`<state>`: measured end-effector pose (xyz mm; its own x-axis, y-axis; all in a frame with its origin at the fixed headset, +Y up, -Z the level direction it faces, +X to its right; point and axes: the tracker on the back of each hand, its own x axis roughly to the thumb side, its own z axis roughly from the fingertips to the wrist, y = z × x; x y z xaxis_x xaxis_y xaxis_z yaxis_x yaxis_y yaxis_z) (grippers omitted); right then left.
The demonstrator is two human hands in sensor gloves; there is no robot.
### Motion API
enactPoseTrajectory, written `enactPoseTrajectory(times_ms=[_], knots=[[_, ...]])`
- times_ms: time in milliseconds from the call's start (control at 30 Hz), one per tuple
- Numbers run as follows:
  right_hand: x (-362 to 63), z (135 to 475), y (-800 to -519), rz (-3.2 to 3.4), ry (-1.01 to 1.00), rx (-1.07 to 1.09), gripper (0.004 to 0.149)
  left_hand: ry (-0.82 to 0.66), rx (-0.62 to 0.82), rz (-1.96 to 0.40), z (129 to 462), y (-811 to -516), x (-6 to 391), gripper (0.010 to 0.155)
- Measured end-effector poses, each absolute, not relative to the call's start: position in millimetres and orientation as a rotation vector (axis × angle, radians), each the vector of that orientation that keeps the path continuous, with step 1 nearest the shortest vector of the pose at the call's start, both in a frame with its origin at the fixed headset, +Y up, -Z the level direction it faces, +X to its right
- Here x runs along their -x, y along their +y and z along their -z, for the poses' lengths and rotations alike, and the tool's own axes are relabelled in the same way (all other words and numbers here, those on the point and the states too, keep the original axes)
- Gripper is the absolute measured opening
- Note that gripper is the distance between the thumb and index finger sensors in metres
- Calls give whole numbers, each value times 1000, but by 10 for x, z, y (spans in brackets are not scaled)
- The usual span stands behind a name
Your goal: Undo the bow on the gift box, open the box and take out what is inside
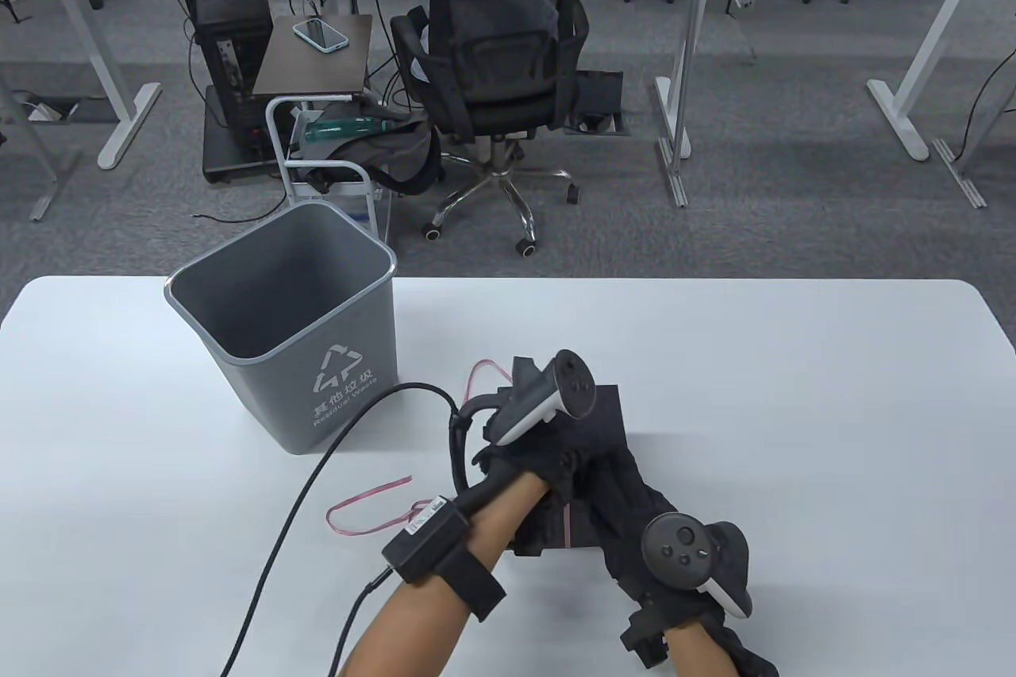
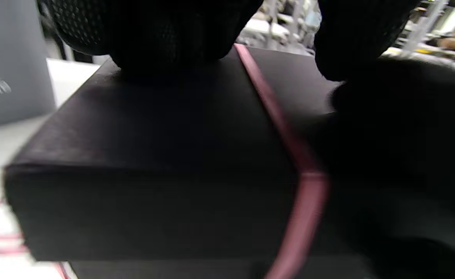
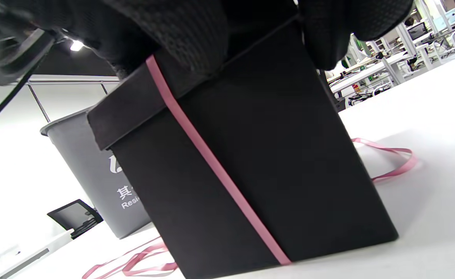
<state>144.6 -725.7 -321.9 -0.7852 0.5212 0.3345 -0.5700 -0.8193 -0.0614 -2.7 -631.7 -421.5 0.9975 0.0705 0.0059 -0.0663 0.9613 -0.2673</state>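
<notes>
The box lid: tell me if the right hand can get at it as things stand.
Probably yes. The right hand already lies on the lid of the box; only the pink ribbon crosses it, its loose ends lying on the table.

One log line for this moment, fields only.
left hand: on lid | right hand: on lid | black cardboard gift box: closed | pink ribbon: ends loose on table

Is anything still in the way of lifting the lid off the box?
Yes. The pink ribbon runs over the lid and down the box side, though its loose ends lie on the table. Both hands, left hand and right hand, rest on top.
</notes>
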Motion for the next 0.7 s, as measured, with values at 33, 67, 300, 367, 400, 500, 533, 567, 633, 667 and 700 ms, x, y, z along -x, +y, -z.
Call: enactPoseTrajectory(times_ms=[33, 67, 300, 367, 400, 500, 533, 567, 633, 667, 700], knots=[[-1446, 3218, -7261, -2512, -218, -411, 65, 2, 257, -38, 4243, -6313, 3, 75], [-1445, 3219, -7262, -2513, -220, -413, 65, 13, 311, -42, 4263, -6308, 0, 73], [-1420, 3209, -7248, -2533, -325, -412, 65, 35, 380, -59, 4376, -6342, -13, 46], [-1421, 3213, -7254, -2524, -320, -415, 66, 23, 342, -66, 4371, -6356, -6, 44], [-1431, 3216, -7261, -2517, -320, -411, 67, 18, 318, -74, 4361, -6366, 12, 44], [-1440, 3239, -7292, -2496, -331, -420, 71, -40, 264, -190, 4305, -6365, 142, 46], [-1438, 3248, -7292, -2492, -331, -426, 72, -51, 259, -249, 4300, -6367, 194, 46], [-1433, 3262, -7291, -2502, -325, -423, 71, -62, 263, -338, 4302, -6378, 280, 46], [-1420, 3274, -7296, -2543, -267, -420, 69, -82, 293, -473, 4320, -6399, 403, 46], [-1417, 3267, -7283, -2535, -285, -424, 68, -80, 319, -541, 4328, -6403, 463, 46], [-1412, 3264, -7276, -2532, -285, -427, 68, -88, 347, -598, 4338, -6406, 505, 46]])
